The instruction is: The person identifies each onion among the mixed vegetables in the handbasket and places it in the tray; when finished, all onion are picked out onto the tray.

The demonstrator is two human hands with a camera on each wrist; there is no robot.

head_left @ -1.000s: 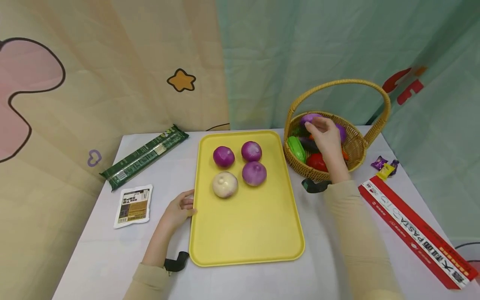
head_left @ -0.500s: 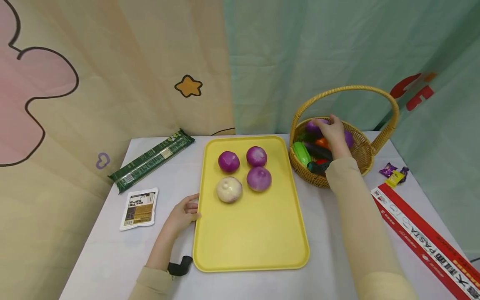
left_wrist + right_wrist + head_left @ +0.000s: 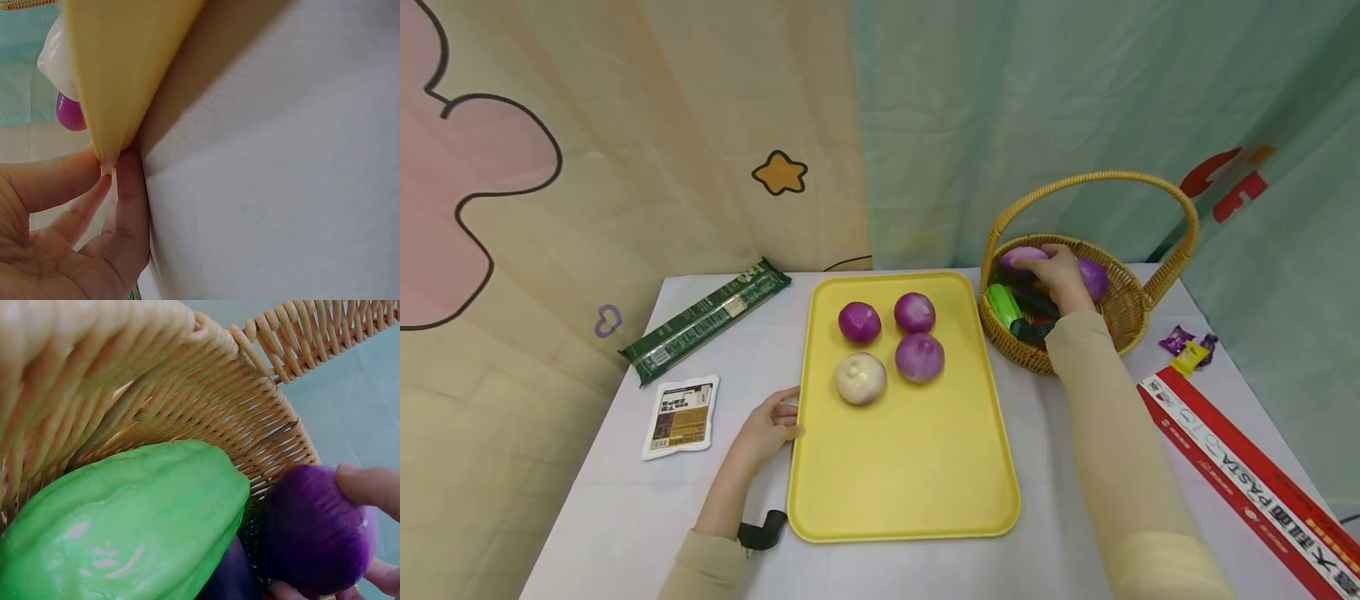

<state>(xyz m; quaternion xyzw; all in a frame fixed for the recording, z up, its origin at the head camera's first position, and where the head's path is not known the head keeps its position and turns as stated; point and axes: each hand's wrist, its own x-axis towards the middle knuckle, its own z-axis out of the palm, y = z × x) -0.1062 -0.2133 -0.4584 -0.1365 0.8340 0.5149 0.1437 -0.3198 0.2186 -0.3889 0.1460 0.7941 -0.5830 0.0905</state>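
Note:
In the head view, my left hand (image 3: 766, 429) is at the left edge of a yellow tray (image 3: 910, 467). The left wrist view shows thumb and forefinger pinching the tray's rim (image 3: 112, 140). Three purple onions (image 3: 919, 357) and one whitish onion (image 3: 861, 378) sit on the tray's far half. My right hand (image 3: 1060, 275) reaches into a wicker basket (image 3: 1127, 308) and holds a purple onion (image 3: 315, 531), thumb on one side and fingers beneath. Beside it lie a ribbed green vegetable (image 3: 137, 519), a dark eggplant (image 3: 1033, 300) and another purple onion (image 3: 1093, 279).
The basket's tall handle (image 3: 1097, 176) arches over the right hand. A green packet (image 3: 707, 321) and a white-edged pouch (image 3: 681, 417) lie left of the tray. On the right are small wrapped candies (image 3: 1189, 357) and a long red pasta box (image 3: 1247, 475).
My right hand has lowered into the basket and closed its fingers round a purple onion. The left hand stays on the tray's edge. The head view has shifted slightly.

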